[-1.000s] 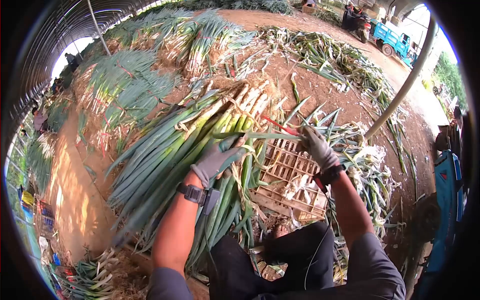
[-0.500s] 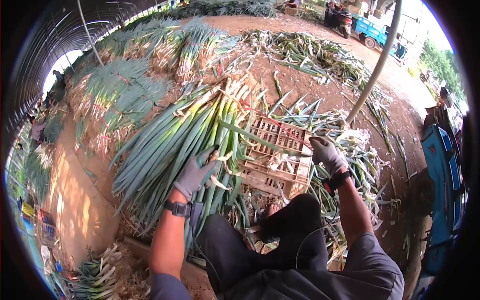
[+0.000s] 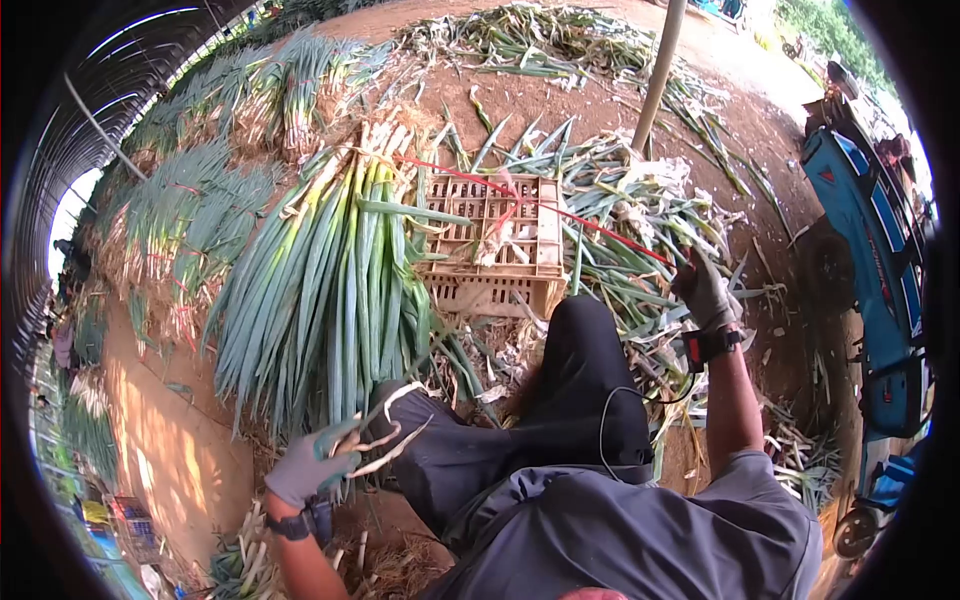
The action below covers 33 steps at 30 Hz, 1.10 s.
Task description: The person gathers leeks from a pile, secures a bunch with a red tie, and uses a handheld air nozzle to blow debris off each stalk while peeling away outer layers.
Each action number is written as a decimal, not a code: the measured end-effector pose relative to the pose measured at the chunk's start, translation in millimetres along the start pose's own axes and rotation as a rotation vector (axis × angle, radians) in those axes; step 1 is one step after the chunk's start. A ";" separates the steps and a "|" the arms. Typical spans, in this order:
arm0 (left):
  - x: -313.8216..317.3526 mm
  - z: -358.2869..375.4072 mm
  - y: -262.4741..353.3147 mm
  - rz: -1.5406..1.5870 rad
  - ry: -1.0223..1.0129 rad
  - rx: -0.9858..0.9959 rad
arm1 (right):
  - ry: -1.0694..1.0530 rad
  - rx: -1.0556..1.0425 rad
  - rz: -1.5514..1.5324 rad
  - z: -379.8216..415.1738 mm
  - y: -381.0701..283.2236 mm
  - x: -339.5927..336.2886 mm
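A large bundle of green onions (image 3: pixel 335 270) lies left of a beige plastic crate (image 3: pixel 500 215), its white root ends at the top. Red twine (image 3: pixel 620 237) runs from those ends across the crate to my right hand (image 3: pixel 708 290), whose gloved fingers are closed on it. Down at the lower left, my left hand (image 3: pixel 312 468), also gloved, holds pale, withered leaves (image 3: pixel 385 440) beside my knee. Some loose peeled leaves rest on top of the crate.
Tied onion bundles (image 3: pixel 200 195) stand at the upper left. Trimmed leaves (image 3: pixel 640 215) are heaped right of the crate, near a leaning pole (image 3: pixel 660 80). A blue vehicle (image 3: pixel 870 240) is at the far right.
My left hand has moved from the bundle down and left with withered leaves. My right hand has moved right, drawing the red twine out longer. The view has shifted.
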<state>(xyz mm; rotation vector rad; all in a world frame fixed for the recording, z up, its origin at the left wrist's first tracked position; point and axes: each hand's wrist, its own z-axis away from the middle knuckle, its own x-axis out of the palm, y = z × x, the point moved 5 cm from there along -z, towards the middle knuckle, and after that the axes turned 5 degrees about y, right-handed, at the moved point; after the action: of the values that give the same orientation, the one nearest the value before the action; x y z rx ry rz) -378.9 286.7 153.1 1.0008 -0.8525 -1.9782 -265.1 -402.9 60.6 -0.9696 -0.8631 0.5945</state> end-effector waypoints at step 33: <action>201.9 -325.6 40.2 -0.711 -0.240 0.382 | -0.280 0.813 2.121 423.0 175.7 -445.6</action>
<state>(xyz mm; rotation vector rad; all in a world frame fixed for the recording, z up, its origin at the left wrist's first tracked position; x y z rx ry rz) -172.3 25.3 -40.1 1.4503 -1.1440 -2.6310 -871.1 -470.2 -130.7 -0.6860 0.6079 2.6194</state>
